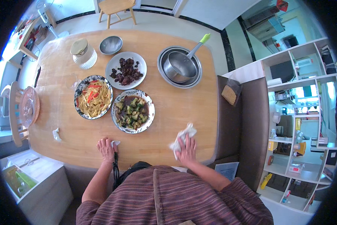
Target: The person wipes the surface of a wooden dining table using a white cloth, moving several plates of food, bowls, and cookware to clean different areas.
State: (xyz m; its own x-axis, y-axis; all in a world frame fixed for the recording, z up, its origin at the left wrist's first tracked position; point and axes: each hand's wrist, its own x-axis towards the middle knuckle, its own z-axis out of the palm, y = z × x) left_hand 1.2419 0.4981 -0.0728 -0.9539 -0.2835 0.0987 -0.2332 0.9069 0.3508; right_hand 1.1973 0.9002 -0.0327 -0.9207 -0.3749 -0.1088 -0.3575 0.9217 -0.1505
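Observation:
My right hand [187, 149] presses down on a crumpled white cloth [189, 129] at the right front of the wooden table [163, 112]. Its fingers lie over the cloth, which sticks out beyond them. Near the front edge, my left hand [106, 148] rests on the tabletop with a small white tissue [116, 142] between thumb and fingers. A black cord [115, 164] hangs by that wrist. Ahead of my hands stand a patterned plate of broccoli in brown sauce [133, 112], a patterned plate of shredded vegetables with red pepper strips [94, 97] and a white plate of dark chopped food [127, 70].
A saucepan [181, 67] with a green-tipped handle sits in a metal basin [160, 73]. Along the far left are a lidded glass jar [84, 56], a metal bowl [111, 45], a clear glass [72, 81], a pink basket [34, 108] and crumpled tissue [56, 134]. A brown bench [253, 121] borders the right.

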